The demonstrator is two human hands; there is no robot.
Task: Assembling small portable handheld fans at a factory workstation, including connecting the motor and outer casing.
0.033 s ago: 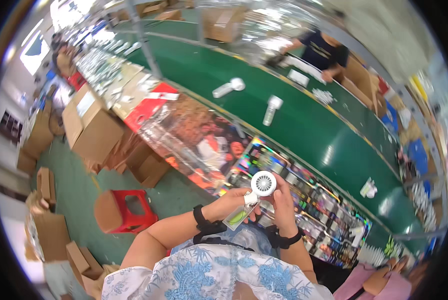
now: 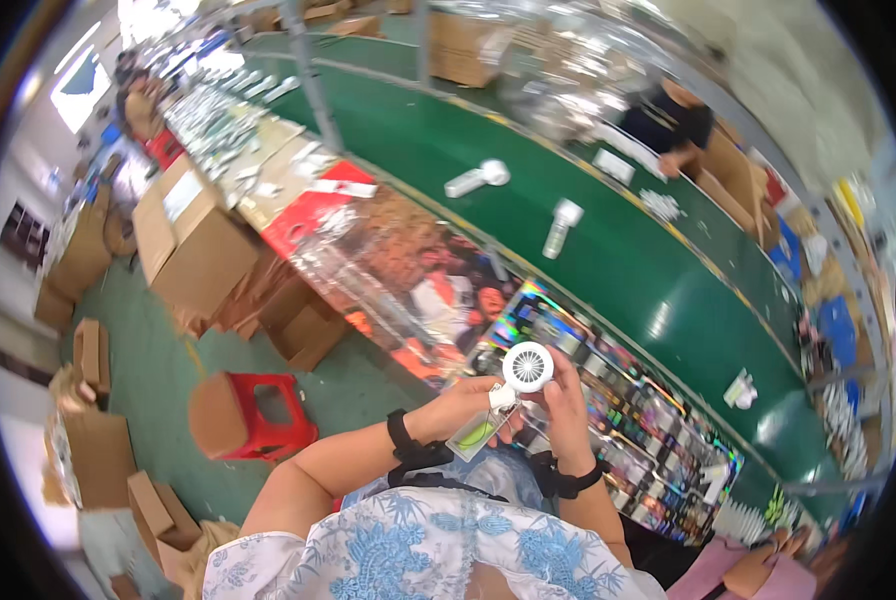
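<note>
A small white handheld fan [image 2: 527, 368] with a round slotted grille is held in front of my body, its head up and to the right. My left hand [image 2: 465, 408] is closed round its neck and lower part. Below the fingers hangs a clear, flat piece with a green patch [image 2: 476, 436], slanting down to the left; whether it is the fan's handle or a separate part I cannot tell. My right hand [image 2: 566, 408] grips the right side of the fan head, its fingertips partly hidden behind it.
Beyond my hands runs a green conveyor belt [image 2: 658, 285] bearing white fans [image 2: 478, 178] spaced apart. The bench beside it has a shiny patterned cover [image 2: 658, 440]. A red stool [image 2: 286, 412] and cardboard boxes [image 2: 193, 235] stand left. A person [image 2: 668, 125] works across the belt.
The surroundings have shifted slightly right in the view, as my head turned a little. My hands and the fan keep the same pose.
</note>
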